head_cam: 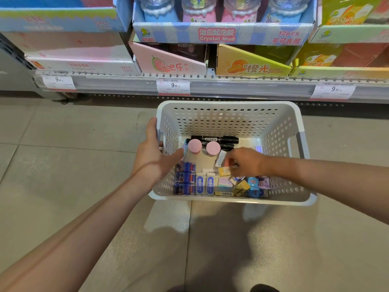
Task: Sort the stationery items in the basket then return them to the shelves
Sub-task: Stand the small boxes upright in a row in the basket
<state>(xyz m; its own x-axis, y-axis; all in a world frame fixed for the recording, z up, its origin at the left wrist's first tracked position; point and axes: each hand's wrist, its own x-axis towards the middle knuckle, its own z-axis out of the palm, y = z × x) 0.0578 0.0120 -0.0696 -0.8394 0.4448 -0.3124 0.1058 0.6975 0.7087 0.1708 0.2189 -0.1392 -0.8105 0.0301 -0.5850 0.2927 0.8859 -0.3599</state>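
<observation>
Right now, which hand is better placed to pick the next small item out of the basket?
The right hand. It is already inside the basket, with its fingers on the small packs near the middle. The left hand grips the basket's left wall and steadies it.

A shop aisle: a retail shelf (210, 85) carries printed price tags (173, 87) reading 9.90 beneath stacked display cartons (223, 34) marked "Crystal Mud, 12pcs", while a white perforated basket (229, 114) of stationery sits on the tiled floor (63, 144).
</observation>
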